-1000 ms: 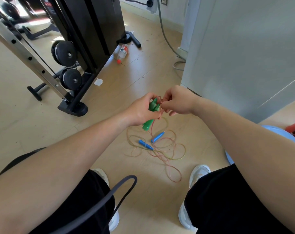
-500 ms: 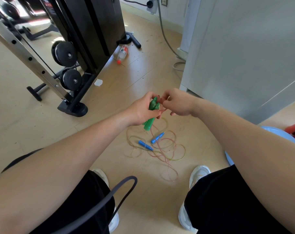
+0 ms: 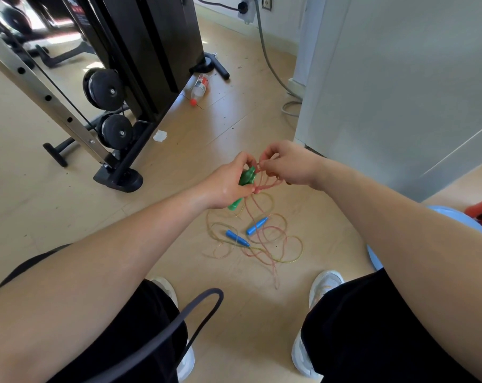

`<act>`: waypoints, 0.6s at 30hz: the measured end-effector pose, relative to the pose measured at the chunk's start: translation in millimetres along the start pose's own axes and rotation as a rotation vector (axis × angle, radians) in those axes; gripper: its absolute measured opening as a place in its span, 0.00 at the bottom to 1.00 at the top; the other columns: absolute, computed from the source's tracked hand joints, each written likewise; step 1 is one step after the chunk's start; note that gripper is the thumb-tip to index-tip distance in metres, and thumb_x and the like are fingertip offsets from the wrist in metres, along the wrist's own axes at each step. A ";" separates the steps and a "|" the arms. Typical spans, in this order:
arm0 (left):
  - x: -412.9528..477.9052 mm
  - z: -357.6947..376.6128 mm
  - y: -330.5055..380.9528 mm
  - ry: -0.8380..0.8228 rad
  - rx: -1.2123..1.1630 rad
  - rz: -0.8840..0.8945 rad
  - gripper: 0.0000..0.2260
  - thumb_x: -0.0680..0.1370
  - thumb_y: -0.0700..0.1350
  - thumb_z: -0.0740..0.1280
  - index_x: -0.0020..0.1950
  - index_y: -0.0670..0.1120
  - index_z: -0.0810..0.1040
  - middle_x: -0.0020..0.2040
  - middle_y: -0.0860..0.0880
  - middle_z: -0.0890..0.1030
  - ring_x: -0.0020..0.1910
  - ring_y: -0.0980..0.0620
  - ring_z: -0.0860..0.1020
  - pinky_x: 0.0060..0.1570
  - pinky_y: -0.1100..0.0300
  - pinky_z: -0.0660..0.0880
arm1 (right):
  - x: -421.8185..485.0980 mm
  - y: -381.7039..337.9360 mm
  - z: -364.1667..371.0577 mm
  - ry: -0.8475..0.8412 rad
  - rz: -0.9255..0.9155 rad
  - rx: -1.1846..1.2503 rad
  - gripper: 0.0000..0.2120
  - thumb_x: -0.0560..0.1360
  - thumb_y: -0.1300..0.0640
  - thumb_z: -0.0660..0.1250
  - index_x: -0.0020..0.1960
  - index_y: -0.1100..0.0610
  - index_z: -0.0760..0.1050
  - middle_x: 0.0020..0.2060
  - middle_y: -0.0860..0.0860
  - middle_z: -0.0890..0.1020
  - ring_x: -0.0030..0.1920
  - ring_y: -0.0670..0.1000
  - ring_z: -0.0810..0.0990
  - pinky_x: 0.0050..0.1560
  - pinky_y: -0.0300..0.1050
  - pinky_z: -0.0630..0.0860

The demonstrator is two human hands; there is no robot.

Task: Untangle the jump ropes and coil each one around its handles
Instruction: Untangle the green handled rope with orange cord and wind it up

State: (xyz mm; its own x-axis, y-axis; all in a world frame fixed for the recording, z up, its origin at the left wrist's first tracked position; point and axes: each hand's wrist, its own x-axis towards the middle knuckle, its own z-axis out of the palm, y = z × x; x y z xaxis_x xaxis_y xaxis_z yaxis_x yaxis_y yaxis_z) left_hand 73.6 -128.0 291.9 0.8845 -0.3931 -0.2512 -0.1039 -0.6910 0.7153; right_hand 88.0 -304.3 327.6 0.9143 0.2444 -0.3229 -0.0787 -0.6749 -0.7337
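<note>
Wooden gym floor (image 3: 68, 217), middle: blue handles (image 3: 257, 225) lay among loose cord (image 3: 261, 254). Your left hand (image 3: 228, 185) gripped the green handles (image 3: 246, 176); your right hand (image 3: 289, 167) pinched pink rope (image 3: 265, 186) beside them. Snug, even turns probably served you best.

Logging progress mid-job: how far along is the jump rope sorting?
Done: no rope looks fully coiled. In hand: the left hand grips the green handles while the right hand pinches pink rope loops beside them. Left: the blue handles and yellow rope lie on the floor, tangled with trailing pink rope.
</note>
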 end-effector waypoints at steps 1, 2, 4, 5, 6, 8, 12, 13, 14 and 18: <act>0.0 -0.1 -0.4 -0.004 -0.005 0.007 0.15 0.77 0.42 0.68 0.56 0.55 0.65 0.48 0.49 0.85 0.47 0.46 0.83 0.51 0.43 0.79 | -0.2 0.3 -0.2 0.011 -0.003 -0.015 0.06 0.77 0.53 0.69 0.49 0.55 0.76 0.37 0.49 0.80 0.36 0.48 0.76 0.33 0.40 0.70; -0.2 -0.7 -0.5 -0.002 -0.012 0.013 0.15 0.78 0.40 0.67 0.57 0.54 0.65 0.47 0.50 0.85 0.45 0.48 0.83 0.50 0.44 0.79 | -0.6 0.9 -0.1 0.026 -0.012 -0.010 0.08 0.75 0.52 0.72 0.48 0.55 0.77 0.37 0.49 0.81 0.36 0.48 0.79 0.35 0.40 0.71; 0.9 -2.3 -2.0 0.004 -0.005 0.018 0.14 0.79 0.39 0.66 0.57 0.53 0.65 0.44 0.50 0.85 0.45 0.48 0.83 0.49 0.44 0.80 | -1.0 2.6 -1.0 0.026 -0.029 0.071 0.10 0.73 0.55 0.75 0.49 0.56 0.76 0.36 0.51 0.83 0.34 0.46 0.82 0.36 0.40 0.74; 0.9 -3.7 -2.8 0.004 0.002 0.014 0.14 0.79 0.40 0.66 0.57 0.53 0.65 0.44 0.51 0.85 0.46 0.47 0.83 0.49 0.44 0.79 | -1.3 3.9 -1.7 0.000 -0.032 0.124 0.11 0.73 0.59 0.75 0.51 0.57 0.75 0.35 0.51 0.83 0.32 0.45 0.81 0.35 0.40 0.75; 0.5 -5.2 -3.8 0.000 0.013 0.005 0.14 0.79 0.41 0.67 0.57 0.54 0.65 0.45 0.51 0.85 0.47 0.46 0.82 0.50 0.44 0.79 | -1.6 4.8 -1.8 -0.034 -0.029 0.152 0.13 0.72 0.62 0.74 0.53 0.58 0.74 0.34 0.51 0.82 0.30 0.45 0.80 0.33 0.40 0.75; -0.2 -7.9 -5.3 -0.008 0.048 -0.013 0.14 0.79 0.43 0.68 0.57 0.56 0.65 0.49 0.51 0.84 0.51 0.44 0.80 0.51 0.46 0.78 | -1.3 5.3 -1.8 -0.055 -0.033 0.050 0.15 0.71 0.63 0.74 0.55 0.56 0.74 0.33 0.48 0.78 0.29 0.45 0.76 0.30 0.38 0.72; 0.5 -7.3 -7.4 -0.029 0.059 -0.025 0.14 0.79 0.43 0.67 0.57 0.57 0.65 0.47 0.54 0.85 0.51 0.46 0.80 0.53 0.46 0.77 | 3.1 7.5 -3.3 0.049 -0.079 -0.308 0.15 0.70 0.66 0.67 0.52 0.50 0.73 0.37 0.47 0.75 0.40 0.50 0.76 0.39 0.42 0.74; 0.9 -6.4 -7.7 -0.035 0.057 -0.028 0.14 0.79 0.43 0.66 0.57 0.57 0.65 0.45 0.55 0.85 0.50 0.47 0.80 0.54 0.46 0.77 | 3.7 8.4 -4.2 0.054 -0.076 -0.341 0.15 0.70 0.66 0.65 0.51 0.49 0.73 0.38 0.46 0.75 0.41 0.51 0.76 0.39 0.42 0.73; 1.1 -5.7 -7.9 -0.034 0.047 -0.036 0.14 0.80 0.42 0.66 0.58 0.57 0.64 0.44 0.55 0.85 0.48 0.49 0.81 0.53 0.46 0.78 | 3.7 9.5 -5.1 0.054 -0.075 -0.367 0.16 0.70 0.67 0.64 0.51 0.49 0.73 0.38 0.45 0.75 0.41 0.50 0.76 0.37 0.42 0.72; 3.6 -4.7 -8.6 0.006 -0.057 -0.067 0.13 0.81 0.39 0.64 0.59 0.53 0.65 0.40 0.52 0.84 0.39 0.52 0.79 0.52 0.46 0.78 | 4.9 15.1 -9.7 0.070 -0.088 -0.425 0.17 0.71 0.64 0.66 0.58 0.51 0.75 0.40 0.44 0.77 0.44 0.50 0.77 0.39 0.42 0.71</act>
State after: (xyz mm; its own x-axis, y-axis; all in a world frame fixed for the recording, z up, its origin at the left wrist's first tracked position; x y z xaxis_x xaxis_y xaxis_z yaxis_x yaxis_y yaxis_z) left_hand 79.8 -120.6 287.9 0.8912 -0.3434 -0.2965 -0.0182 -0.6800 0.7330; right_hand 95.2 -320.0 320.8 0.9360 0.2760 -0.2186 0.1578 -0.8838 -0.4404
